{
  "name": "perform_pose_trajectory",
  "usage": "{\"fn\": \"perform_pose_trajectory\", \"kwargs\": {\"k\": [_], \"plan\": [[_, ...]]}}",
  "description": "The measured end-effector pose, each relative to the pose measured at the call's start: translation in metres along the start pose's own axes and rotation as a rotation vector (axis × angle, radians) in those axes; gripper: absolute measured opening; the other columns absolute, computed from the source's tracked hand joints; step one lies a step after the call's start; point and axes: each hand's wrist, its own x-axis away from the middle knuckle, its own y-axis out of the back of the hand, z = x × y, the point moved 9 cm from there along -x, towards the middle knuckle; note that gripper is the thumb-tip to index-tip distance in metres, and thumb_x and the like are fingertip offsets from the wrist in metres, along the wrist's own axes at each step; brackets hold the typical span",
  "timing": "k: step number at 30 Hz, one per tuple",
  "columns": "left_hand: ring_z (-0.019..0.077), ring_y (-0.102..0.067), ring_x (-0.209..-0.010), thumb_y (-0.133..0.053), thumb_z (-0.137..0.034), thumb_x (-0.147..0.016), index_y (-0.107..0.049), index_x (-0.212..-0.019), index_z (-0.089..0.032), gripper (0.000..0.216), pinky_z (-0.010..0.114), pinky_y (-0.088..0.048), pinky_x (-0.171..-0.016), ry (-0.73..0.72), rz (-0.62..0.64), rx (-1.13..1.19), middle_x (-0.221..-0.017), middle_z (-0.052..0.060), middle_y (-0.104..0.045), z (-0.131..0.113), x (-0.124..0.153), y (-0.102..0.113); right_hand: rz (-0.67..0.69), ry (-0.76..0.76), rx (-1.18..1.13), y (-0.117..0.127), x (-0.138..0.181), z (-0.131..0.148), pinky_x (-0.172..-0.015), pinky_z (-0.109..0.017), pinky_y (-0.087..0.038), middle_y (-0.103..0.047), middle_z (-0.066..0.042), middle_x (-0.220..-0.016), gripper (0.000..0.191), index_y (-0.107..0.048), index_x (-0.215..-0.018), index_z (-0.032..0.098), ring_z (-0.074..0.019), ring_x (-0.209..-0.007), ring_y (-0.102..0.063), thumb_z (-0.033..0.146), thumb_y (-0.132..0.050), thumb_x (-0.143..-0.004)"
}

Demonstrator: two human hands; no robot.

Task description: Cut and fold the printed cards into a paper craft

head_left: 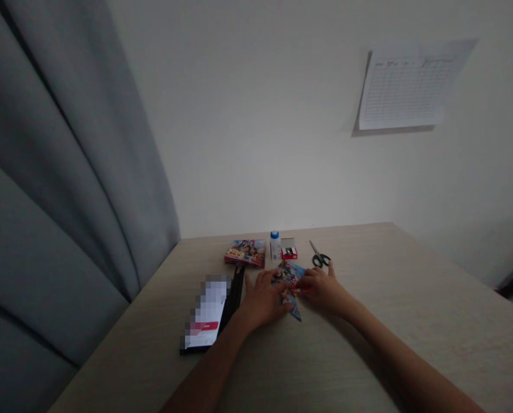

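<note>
Both hands point(293, 295) press printed paper point(290, 275); print unreadable

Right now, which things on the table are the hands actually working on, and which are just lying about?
In hand:
left hand and right hand, both on the colourful printed paper

Lying about:
scissors
white bottle
small red box
printed booklet
phone

No print is legible, even on the wall sheet point(405, 86).
</note>
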Motion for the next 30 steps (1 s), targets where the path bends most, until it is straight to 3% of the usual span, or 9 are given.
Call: {"fn": "perform_pose_trajectory", "kwargs": {"k": [5,18,30], "plan": [[0.0412,-0.031,-0.139,-0.072,-0.065,-0.071,-0.049,-0.14,-0.042,0.076,0.078,-0.006,-0.108,0.041,-0.039,-0.011,-0.15,0.009,-0.041,0.0046,-0.0026,0.001,0.007,0.002,-0.002,0.0004,0.0003,0.0005,-0.108,-0.072,0.001,-0.069,-0.007,-0.114,0.027,-0.074,-0.107,0.033,-0.0302,-0.114,-0.056,0.045,-0.053,-0.095],[0.0408,-0.031,-0.14,-0.066,-0.068,-0.075,-0.056,-0.133,-0.045,0.063,0.078,-0.009,-0.108,0.007,-0.015,-0.027,-0.15,0.006,-0.042,0.0048,-0.0015,0.0001,-0.009,-0.002,0.015,-0.0019,0.0,-0.0029,-0.11,-0.069,0.0,-0.069,-0.006,-0.109,0.022,-0.074,-0.103,0.031,-0.0284,-0.113,-0.057,0.038,-0.056,-0.092],[0.0415,-0.031,-0.139,-0.065,-0.07,-0.074,-0.047,-0.143,-0.033,0.08,0.077,-0.005,-0.11,0.017,-0.037,-0.046,-0.15,0.011,-0.043,0.0058,-0.0024,-0.0026,0.021,0.008,-0.006,-0.0003,0.0007,-0.0024,-0.111,-0.068,-0.004,-0.07,-0.007,-0.111,0.024,-0.072,-0.108,0.03,-0.0303,-0.116,-0.057,0.037,-0.057,-0.091]]}}
